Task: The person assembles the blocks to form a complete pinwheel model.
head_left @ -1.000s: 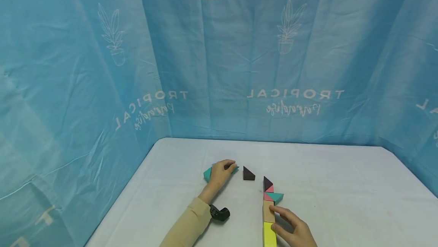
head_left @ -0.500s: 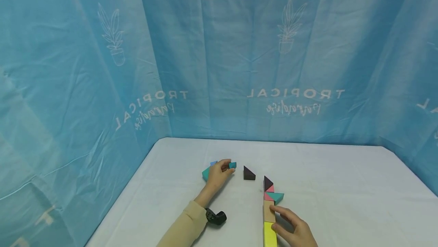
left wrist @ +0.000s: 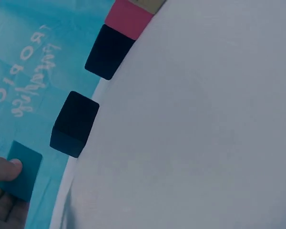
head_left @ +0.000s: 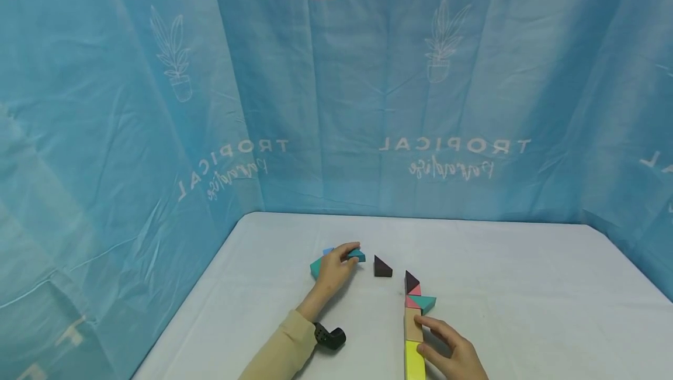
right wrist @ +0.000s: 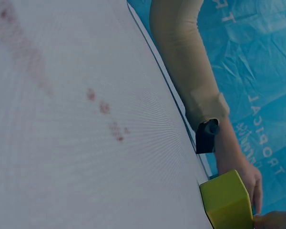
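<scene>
Head view, left hand (head_left: pixel 335 270) pinching teal block (head_left: pixel 358 255), right hand (head_left: pixel 456 356) seemingly relaxed, touching tan block (head_left: pixel 412 327) and yellow block (head_left: pixel 413 363)

A person's left arm (head_left: pixel 280 346), in a long beige sleeve (head_left: pixel 295 328), slants forward and to the right from the bottom of the head view, with the wrist (head_left: pixel 311 305) bare. The left hand (head_left: pixel 333 270) is farthest forward, its thumb (left wrist: pixel 13 169) and fingers (head_left: pixel 351 246) bent toward each other in a pinch. The right hand (head_left: pixel 456 358) comes in lower right, relaxed, pointing forward and left, its index finger (head_left: pixel 440 329) and thumb (head_left: pixel 433 360) slightly bent and spread apart, the index finger farther forward.
</scene>
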Available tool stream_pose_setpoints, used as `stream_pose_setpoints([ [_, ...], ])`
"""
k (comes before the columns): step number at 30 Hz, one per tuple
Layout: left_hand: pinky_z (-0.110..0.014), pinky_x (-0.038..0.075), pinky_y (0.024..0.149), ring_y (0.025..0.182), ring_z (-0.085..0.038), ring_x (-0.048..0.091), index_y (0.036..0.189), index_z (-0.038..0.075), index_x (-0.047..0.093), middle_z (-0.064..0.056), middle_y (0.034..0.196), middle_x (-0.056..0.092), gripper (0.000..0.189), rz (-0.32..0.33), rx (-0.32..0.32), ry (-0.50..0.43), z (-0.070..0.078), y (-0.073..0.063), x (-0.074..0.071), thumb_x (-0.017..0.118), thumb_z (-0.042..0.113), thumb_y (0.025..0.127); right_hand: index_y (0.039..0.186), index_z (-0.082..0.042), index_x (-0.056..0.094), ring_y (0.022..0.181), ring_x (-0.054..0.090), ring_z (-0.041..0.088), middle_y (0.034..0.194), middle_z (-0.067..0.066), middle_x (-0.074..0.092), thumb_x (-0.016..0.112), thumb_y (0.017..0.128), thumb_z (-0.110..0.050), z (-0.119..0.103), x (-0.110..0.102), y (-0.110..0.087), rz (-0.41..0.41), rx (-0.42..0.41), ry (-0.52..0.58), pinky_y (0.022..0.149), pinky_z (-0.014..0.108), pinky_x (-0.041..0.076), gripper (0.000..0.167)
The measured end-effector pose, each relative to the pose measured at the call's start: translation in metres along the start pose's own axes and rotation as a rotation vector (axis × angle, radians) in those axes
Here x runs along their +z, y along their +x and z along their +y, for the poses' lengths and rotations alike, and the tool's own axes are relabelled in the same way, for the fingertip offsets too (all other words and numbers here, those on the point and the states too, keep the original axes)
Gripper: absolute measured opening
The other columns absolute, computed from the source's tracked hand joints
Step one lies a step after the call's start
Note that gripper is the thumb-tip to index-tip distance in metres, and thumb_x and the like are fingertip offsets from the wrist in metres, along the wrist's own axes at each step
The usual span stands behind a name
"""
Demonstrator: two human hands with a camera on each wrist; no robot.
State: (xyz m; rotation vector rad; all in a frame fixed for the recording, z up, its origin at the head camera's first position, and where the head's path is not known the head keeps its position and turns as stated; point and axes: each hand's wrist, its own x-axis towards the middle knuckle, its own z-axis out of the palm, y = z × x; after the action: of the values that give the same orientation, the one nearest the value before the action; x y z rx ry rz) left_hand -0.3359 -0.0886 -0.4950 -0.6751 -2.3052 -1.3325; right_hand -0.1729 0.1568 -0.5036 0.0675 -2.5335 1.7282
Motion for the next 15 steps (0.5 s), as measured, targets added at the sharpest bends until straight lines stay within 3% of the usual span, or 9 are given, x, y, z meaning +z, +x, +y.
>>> stream_pose_setpoints([
  [5, -0.027, 0.048, 0.088, 0.105, -0.025, 0.061, 0.122, -0.003, 0.059, -0.014, 0.116, 0.064, 0.035, -0.106, 0.068, -0.126, 0.025, 0.004, 0.004, 0.063, 0.006, 0.089, 0.118, -0.018, 0.065, 0.114, 0.055, 0.022, 0.117, -0.003, 0.064, 0.077, 0.078, -0.028, 0.002, -0.004, 0.004, -0.012, 0.000, 0.001, 0.096, 0.043, 0.043, 0.043],
  [8, -0.028, 0.049, 0.089, 0.106, -0.029, 0.060, 0.123, -0.004, 0.057, -0.017, 0.116, 0.063, 0.035, -0.202, 0.062, -0.188, 0.052, 0.004, 0.006, 0.061, 0.000, 0.089, 0.118, -0.018, 0.064, 0.115, 0.054, 0.023, 0.117, -0.002, 0.063, 0.077, 0.078, -0.029, 0.004, -0.004, 0.007, -0.020, 0.010, 0.010, 0.098, 0.044, 0.042, 0.044],
  [10, -0.026, 0.049, 0.088, 0.106, -0.025, 0.061, 0.125, -0.003, 0.057, -0.015, 0.117, 0.063, 0.035, -0.264, 0.047, -0.199, 0.059, 0.004, 0.013, 0.060, 0.000, 0.090, 0.119, -0.017, 0.064, 0.116, 0.054, 0.024, 0.118, -0.001, 0.063, 0.077, 0.078, -0.030, 0.004, -0.004, 0.009, -0.025, 0.016, 0.017, 0.098, 0.046, 0.041, 0.045],
  [12, -0.024, 0.048, 0.088, 0.105, -0.020, 0.061, 0.126, -0.003, 0.056, -0.013, 0.117, 0.063, 0.036, -0.322, 0.034, -0.199, 0.061, 0.002, 0.020, 0.060, 0.001, 0.091, 0.119, -0.017, 0.064, 0.116, 0.054, 0.025, 0.118, 0.000, 0.063, 0.077, 0.078, -0.030, 0.005, -0.003, 0.009, -0.025, 0.014, 0.022, 0.098, 0.047, 0.041, 0.045],
  [15, -0.018, 0.047, 0.087, 0.104, -0.011, 0.060, 0.126, -0.001, 0.057, -0.007, 0.117, 0.064, 0.036, -0.369, 0.027, -0.191, 0.048, -0.001, 0.034, 0.061, 0.002, 0.091, 0.120, -0.016, 0.064, 0.116, 0.054, 0.025, 0.118, 0.001, 0.063, 0.076, 0.078, -0.030, 0.005, -0.004, 0.010, -0.028, 0.009, 0.022, 0.098, 0.047, 0.041, 0.045],
])
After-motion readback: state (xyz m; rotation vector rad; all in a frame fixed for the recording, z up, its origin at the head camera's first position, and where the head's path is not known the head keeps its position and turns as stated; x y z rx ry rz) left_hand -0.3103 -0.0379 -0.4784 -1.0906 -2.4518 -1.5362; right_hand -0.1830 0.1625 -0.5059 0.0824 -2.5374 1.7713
